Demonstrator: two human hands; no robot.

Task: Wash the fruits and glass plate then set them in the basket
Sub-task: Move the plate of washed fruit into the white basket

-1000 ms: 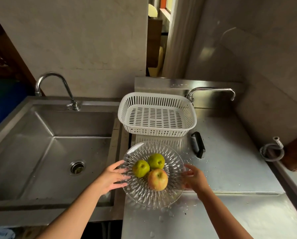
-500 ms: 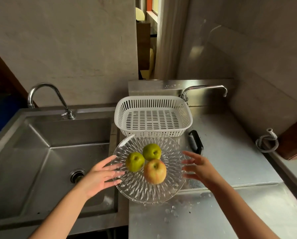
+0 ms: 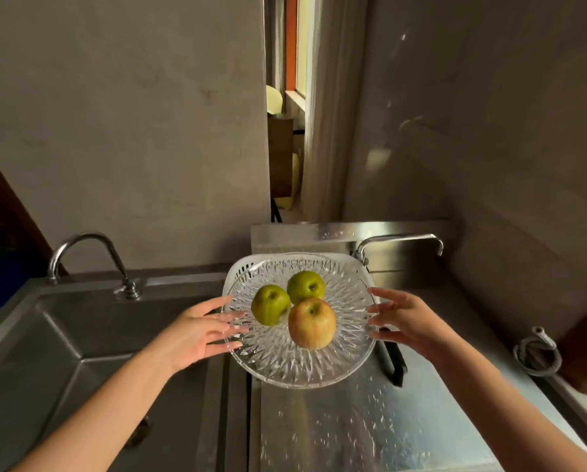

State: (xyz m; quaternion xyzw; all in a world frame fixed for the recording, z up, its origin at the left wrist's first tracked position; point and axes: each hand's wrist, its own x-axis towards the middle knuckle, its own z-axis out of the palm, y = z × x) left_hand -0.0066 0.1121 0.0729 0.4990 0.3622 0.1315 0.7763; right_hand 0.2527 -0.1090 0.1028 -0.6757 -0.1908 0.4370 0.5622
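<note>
Both hands carry the glass plate (image 3: 302, 366) up off the counter (image 3: 353, 430) in front of the basket (image 3: 241, 267), left hand (image 3: 197, 332) and right hand (image 3: 404, 321) with straight fingers pressed to opposite rims. Heavy, wet, breakable glass, I'd say, best supported under the rim on both sides and kept level, since the two green apples (image 3: 271, 309) and the red apple (image 3: 312, 323) could roll. The plate hides most of the basket, and a dark object (image 3: 394, 366) on the counter can't be made out.

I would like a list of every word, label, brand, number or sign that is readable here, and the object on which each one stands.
None: no readable text shows anywhere in the head view.
The glass plate, the three fruits, the white basket, both taps and the steel sink bear no visible label or brand mark.
The raised marks on the plate are cut-glass pattern, not letters.
</note>
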